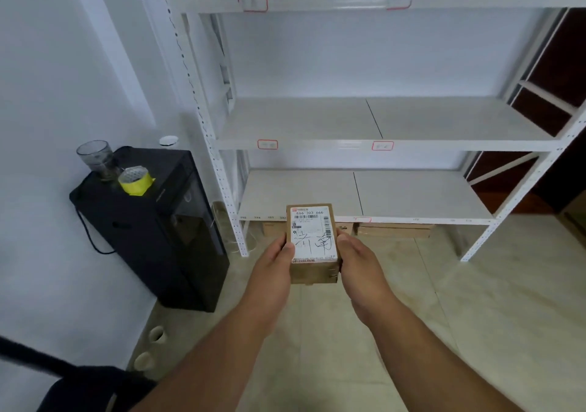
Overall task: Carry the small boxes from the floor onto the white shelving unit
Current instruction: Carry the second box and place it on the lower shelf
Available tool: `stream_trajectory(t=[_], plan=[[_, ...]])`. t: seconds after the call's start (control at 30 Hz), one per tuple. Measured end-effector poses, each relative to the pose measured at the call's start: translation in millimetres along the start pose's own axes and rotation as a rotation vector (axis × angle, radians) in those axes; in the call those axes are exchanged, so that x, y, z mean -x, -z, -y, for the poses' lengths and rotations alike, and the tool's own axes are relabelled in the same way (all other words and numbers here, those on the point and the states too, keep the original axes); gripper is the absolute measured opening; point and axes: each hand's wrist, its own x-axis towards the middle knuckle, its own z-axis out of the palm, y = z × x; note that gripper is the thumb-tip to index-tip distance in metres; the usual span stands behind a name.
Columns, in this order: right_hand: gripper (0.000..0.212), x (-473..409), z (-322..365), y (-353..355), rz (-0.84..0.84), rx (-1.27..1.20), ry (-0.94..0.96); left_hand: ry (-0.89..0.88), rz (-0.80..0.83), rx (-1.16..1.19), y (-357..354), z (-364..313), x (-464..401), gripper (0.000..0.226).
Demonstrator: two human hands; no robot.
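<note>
**Small box held in both hands, facing the shelves**

Small box sits in the air between my two hands, out in front of me and above the floor tiles. My left hand presses its left side and my right hand presses its right side. Both hands are closed snug on it, with the thumbs up near the white label.

The box's long way runs straight away from me, toward the white shelving unit. The label faces up at me. Its far end points at the front edge of the bottom shelf, which is just beyond the box and looks bare on top.

Both hands are about the same way from the shelf, so I think neither one has to lead. I guess the next move is a push forward, long end first.

More brown boxes lie on the floor under the bottom shelf. A black cabinet stands off to the left, well apart.
</note>
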Motion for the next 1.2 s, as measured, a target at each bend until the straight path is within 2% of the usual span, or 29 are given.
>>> stream_trajectory(t=[0.3, 0.7, 1.03, 1.2], plan=[[0.049, -126, 31, -49, 0.023, 0.03, -0.001, 0.025, -0.019, -0.018, 25, -42, -128, 0.045], [0.049, -324, 76, -61, 0.065, 0.043, 0.024, 0.026, -0.131, -0.071, 5, -100, -315, 0.041], [0.048, -439, 101, -92, 0.104, 0.102, 0.013, 0.048, -0.142, -0.062, 16, -137, -422, 0.032], [0.048, -498, 114, -126, 0.094, 0.136, -0.008, 0.07, -0.139, -0.034, 40, -146, -490, 0.04]])
